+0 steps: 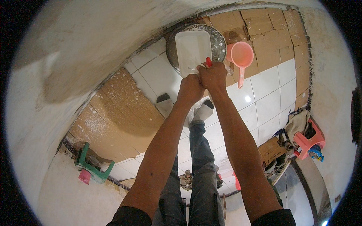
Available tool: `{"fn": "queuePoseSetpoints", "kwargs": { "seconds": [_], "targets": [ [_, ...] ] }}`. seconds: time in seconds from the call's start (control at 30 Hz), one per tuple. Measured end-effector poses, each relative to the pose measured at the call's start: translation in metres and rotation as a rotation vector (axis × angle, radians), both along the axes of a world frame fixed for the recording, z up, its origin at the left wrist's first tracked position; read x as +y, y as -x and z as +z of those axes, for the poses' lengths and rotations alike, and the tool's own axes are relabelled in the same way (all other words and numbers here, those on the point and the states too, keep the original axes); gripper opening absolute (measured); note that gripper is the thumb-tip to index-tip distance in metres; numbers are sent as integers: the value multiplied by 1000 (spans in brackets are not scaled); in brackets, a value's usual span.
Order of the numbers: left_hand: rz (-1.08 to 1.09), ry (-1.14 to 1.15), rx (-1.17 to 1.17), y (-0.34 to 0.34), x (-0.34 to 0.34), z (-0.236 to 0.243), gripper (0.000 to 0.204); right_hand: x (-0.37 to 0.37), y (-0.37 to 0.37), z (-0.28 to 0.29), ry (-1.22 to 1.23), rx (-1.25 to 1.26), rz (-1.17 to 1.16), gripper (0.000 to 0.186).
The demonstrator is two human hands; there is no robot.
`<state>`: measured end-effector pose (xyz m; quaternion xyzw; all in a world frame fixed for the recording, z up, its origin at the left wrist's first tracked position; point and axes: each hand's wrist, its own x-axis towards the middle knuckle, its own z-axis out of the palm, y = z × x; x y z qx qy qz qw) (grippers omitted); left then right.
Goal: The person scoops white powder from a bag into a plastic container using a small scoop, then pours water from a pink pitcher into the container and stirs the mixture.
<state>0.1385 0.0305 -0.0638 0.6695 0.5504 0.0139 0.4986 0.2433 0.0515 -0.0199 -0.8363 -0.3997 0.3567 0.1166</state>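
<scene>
My left hand [191,89] and my right hand [213,77] are closed side by side at the near end of a white rectangular tray [193,47]. A small red piece [208,61] pokes up from my right hand; what my fingers grip is mostly hidden. Translucent crumpled plastic [191,112] shows below my hands, between my socked feet. The tray lies on a speckled dark round metal piece [171,49]. A pink plastic dipper [241,53] is just right of it, handle pointing toward me.
Worn cardboard [113,116] covers parts of the white tiled floor [264,90]. A plastered wall [68,56] runs along the left. A green stool [102,171] with a pink cup is at lower left. A pink stool [309,139] with cloth and clutter stands at right.
</scene>
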Motion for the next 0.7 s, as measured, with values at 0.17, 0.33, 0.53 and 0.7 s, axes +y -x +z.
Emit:
{"fn": "queuePoseSetpoints", "kwargs": {
  "seconds": [0.17,0.33,0.53,0.7],
  "targets": [
    [-22,-64,-24,-3,1,0,22,-2,-5,-15,-23,-66,45,26],
    [-8,-23,6,-3,2,3,19,-2,-3,-16,-48,-28,32,27],
    [89,-86,-12,-1,-11,-5,25,6,-8,-14,-81,38,27,30],
    [974,1066,-725,-1,-9,30,22,-1,-29,-33,9,-4,89,38]
  ]
}}
